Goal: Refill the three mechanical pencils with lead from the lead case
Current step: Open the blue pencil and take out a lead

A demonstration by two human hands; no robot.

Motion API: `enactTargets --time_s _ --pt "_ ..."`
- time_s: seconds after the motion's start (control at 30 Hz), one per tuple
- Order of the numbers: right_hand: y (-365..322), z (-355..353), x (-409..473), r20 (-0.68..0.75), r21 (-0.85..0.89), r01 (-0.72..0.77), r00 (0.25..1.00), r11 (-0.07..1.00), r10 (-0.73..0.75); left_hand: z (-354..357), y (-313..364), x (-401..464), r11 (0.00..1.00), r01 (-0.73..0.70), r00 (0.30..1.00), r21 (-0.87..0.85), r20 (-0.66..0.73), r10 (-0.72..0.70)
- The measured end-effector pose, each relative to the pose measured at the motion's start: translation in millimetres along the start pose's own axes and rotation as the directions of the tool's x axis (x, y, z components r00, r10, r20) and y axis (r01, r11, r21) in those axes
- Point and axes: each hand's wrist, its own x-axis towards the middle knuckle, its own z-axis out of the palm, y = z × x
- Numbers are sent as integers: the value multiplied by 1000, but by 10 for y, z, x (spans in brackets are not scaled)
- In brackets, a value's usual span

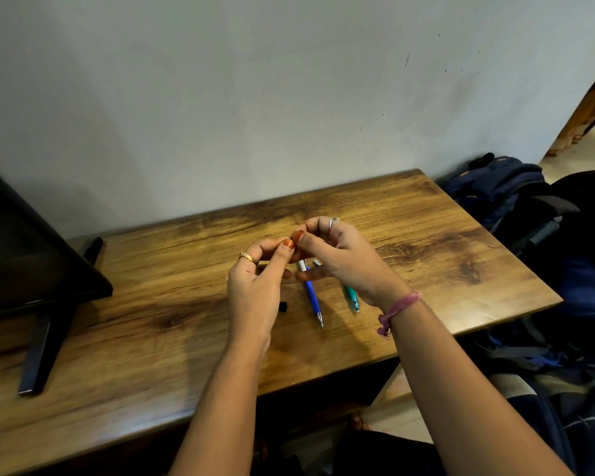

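The blue mechanical pencil lies near the middle of the wooden surface with its tip toward the near edge, and the teal mechanical pencil lies just to its right. Above them the left hand and right hand meet, fingertips pinched together on something too small to identify. A small black piece lies left of the blue pencil, and a black monitor stand occupies the left edge.

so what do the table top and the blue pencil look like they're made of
Table top: wood or wood-look laminate, satin; visible grain and dark knots, which of the two is unclear. Blue pencil: likely glossy plastic barrel, with a metallic-looking tip.
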Motion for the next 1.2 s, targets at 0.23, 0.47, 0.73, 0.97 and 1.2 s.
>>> enactTargets --time_s 0.23,0.47,0.73,0.97,1.2 --pt "12 26 5 -4 -11 38 999 999 -38 22 7 -2 999 11 999 -37 -30 -12" --pt "21 20 15 2 -56 45 999 997 -45 18 0 -6 999 36 999 -40 -28 -37" --pt "-3 18 19 -44 -27 20 999 999 -21 26 -10 6 998 51 998 -33 -40 -52" --pt "-21 31 18 -38 110 -25 999 994 30 10 4 -3 997 60 997 -47 -54 -63" --pt "-46 44 0 -67 -19 19 998 1000 -20 9 15 -15 997 70 997 -28 -42 -71"
